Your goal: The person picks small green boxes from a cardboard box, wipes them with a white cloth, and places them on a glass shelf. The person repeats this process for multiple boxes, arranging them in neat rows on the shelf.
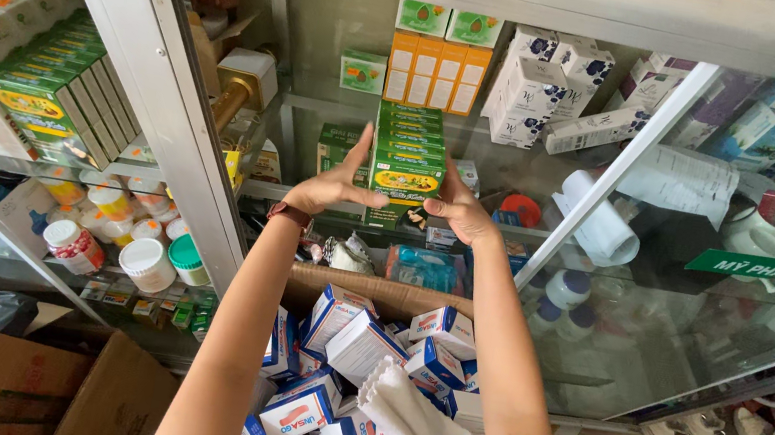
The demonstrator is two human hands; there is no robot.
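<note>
Both my arms reach up into a glass-fronted cabinet. My left hand [336, 183] and my right hand [458, 207] press from either side on the bottom of a stack of green boxes [407, 155] on a glass shelf [260, 190]. The left hand's fingers point upward along the stack's left edge; a dark watch strap sits on that wrist. Below my arms stands an open cardboard box [367, 293] full of several blue-and-white boxes [359, 345], with a white cloth [414, 423] lying on top.
Orange boxes [438, 71] and white boxes [536, 92] fill the shelf above. A metal cabinet frame [176, 107] stands to the left, with more green boxes [51, 95] and white-capped bottles [144, 259] beyond it. Rolled paper [598, 227] lies to the right. Flattened cardboard [40, 391] lies bottom left.
</note>
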